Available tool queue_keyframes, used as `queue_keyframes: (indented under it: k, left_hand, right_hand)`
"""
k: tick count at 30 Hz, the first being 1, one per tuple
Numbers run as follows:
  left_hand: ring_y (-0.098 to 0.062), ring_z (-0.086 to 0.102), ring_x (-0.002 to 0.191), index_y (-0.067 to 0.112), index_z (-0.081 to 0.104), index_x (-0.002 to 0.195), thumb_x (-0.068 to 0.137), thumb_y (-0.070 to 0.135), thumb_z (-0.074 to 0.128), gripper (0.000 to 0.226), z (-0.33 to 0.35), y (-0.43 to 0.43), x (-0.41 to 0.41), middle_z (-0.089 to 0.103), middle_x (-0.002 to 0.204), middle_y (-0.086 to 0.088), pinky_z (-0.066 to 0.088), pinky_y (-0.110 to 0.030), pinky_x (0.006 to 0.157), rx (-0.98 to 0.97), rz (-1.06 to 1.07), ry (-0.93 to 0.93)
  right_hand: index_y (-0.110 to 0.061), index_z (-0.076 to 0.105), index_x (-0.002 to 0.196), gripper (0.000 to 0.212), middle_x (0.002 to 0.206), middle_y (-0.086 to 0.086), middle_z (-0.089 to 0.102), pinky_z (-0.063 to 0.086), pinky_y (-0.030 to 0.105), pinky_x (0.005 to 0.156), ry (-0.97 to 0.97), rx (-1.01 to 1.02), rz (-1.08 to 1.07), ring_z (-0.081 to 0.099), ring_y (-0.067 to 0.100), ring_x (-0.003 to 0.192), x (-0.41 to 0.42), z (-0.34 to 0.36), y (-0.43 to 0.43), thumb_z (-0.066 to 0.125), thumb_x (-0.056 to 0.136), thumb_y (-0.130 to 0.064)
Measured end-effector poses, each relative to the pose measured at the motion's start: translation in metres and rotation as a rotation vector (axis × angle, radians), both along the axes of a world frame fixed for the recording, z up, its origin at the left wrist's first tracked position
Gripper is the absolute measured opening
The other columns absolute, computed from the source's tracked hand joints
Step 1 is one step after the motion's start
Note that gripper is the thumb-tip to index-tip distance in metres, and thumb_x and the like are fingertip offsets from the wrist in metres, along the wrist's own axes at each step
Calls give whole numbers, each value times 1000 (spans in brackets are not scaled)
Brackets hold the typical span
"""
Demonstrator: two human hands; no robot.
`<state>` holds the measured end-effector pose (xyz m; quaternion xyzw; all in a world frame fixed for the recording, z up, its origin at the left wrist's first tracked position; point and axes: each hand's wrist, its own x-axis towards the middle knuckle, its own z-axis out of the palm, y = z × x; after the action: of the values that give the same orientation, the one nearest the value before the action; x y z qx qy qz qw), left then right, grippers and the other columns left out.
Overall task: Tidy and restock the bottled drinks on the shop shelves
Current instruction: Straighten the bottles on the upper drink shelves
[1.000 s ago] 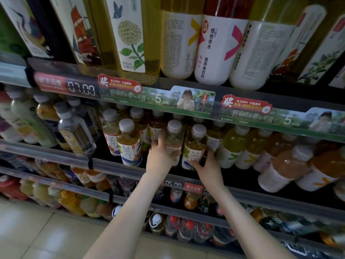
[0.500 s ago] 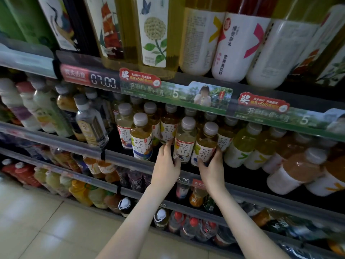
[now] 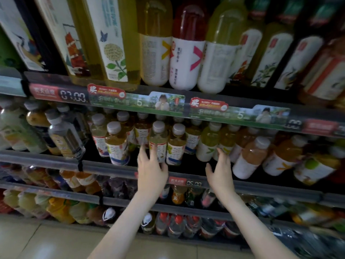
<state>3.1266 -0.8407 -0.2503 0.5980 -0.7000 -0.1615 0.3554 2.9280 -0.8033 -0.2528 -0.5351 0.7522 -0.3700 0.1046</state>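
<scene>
Head view: shows tea bottle (image 3: 158, 144) upright at shelf (image 3: 112, 166) front, frame centre, just above left hand (image 3: 152, 171), long axis vertical. Left grip released: straight fingers on lower label, thumb beside base. Right hand (image 3: 221, 172) farther right, likewise unclenched, fingertips touching yellow drink bottle (image 3: 225, 140).

Small tea bottles (image 3: 158, 141) with grey caps, amber liquid and white labels stand upright on the middle shelf (image 3: 112, 166), packed close and several rows deep. Just to their right stand yellow-green bottles (image 3: 208, 144), then cloudy orange juice bottles (image 3: 249, 157) with white caps, which look tilted at the edge of the wide view. On the top shelf (image 3: 242, 99) are tall bottles (image 3: 155, 43) of yellow and red drink with white labels. The lower shelves hold more small bottles (image 3: 177, 224), too blurred to describe.
</scene>
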Motion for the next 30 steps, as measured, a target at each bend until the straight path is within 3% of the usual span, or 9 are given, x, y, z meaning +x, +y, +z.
queue_keyframes:
  k: [2, 5, 8, 12, 15, 19, 22, 26, 30]
  left_hand:
    - [-36, 15, 143, 13, 27, 148, 93, 15, 55, 62, 3, 12, -34, 11, 156, -19, 32, -47, 109, 6, -156, 22]
    - [-29, 13, 145, 19, 23, 149, 98, 25, 49, 58, 10, 24, -78, 10, 158, -11, 33, -42, 111, 20, -337, 2]
    - [-26, 14, 144, 19, 25, 148, 98, 27, 47, 55, 17, 32, -112, 12, 157, -10, 28, -35, 112, 45, -436, -29]
    - [-22, 16, 143, 18, 28, 146, 99, 28, 46, 52, 27, 42, -140, 14, 156, -7, 27, -29, 109, 39, -487, -59]
    - [-21, 23, 141, 16, 31, 146, 98, 25, 46, 51, 42, 52, -149, 22, 154, -6, 26, -21, 106, -87, -522, -66]
    - [-22, 46, 128, 6, 54, 130, 91, 9, 59, 40, 89, 59, -155, 48, 138, -10, 32, -18, 104, -411, -497, -13]
    - [-20, 48, 123, 2, 60, 122, 86, 3, 61, 36, 136, 56, -160, 55, 128, -13, 28, -18, 110, -621, -443, 67]
    - [-23, 45, 124, 5, 57, 125, 86, 6, 62, 38, 185, 46, -162, 52, 129, -15, 27, -21, 110, -691, -357, 78]
    - [-32, 38, 131, 11, 51, 133, 88, 11, 61, 46, 208, 37, -160, 43, 138, -19, 32, -41, 108, -584, -272, -19]
  right_hand:
    - [-9, 29, 146, 59, 145, 13, 35, 31, 20, 99, 51, -24, -34, 35, 24, 134, -22, 12, 9, 57, 95, -13]
    - [-8, 34, 144, 60, 137, 17, 40, 39, 36, 101, 147, -75, -119, 39, 31, 128, -54, 25, 26, 61, 90, -7]
    - [-10, 30, 147, 70, 142, 23, 34, 37, 50, 104, 271, -50, -188, 30, 38, 130, -88, 32, 36, 64, 86, -5]
    - [-24, 9, 154, 80, 158, 12, 14, 25, 44, 113, 234, 168, -91, 13, 32, 143, -128, 45, 32, 57, 91, -9]
    - [-23, 7, 155, 78, 156, 11, 20, 24, 40, 115, 183, 213, 3, 16, 29, 144, -135, 53, 40, 54, 93, -10]
    - [-17, 41, 142, 50, 137, 1, 48, 36, 19, 97, 237, -89, 94, 43, 13, 126, -121, 85, 69, 54, 94, -14]
    - [-8, 58, 126, 36, 118, 5, 63, 44, 16, 92, 371, -458, 165, 57, 12, 109, -115, 136, 78, 61, 90, -6]
    - [-2, 47, 135, 50, 124, 14, 56, 39, 26, 102, 359, -687, 16, 50, 21, 118, -129, 201, 67, 63, 87, -1]
    - [-13, 21, 152, 79, 145, 22, 37, 30, 49, 107, 432, -576, -205, 32, 35, 131, -155, 247, 43, 66, 87, -14]
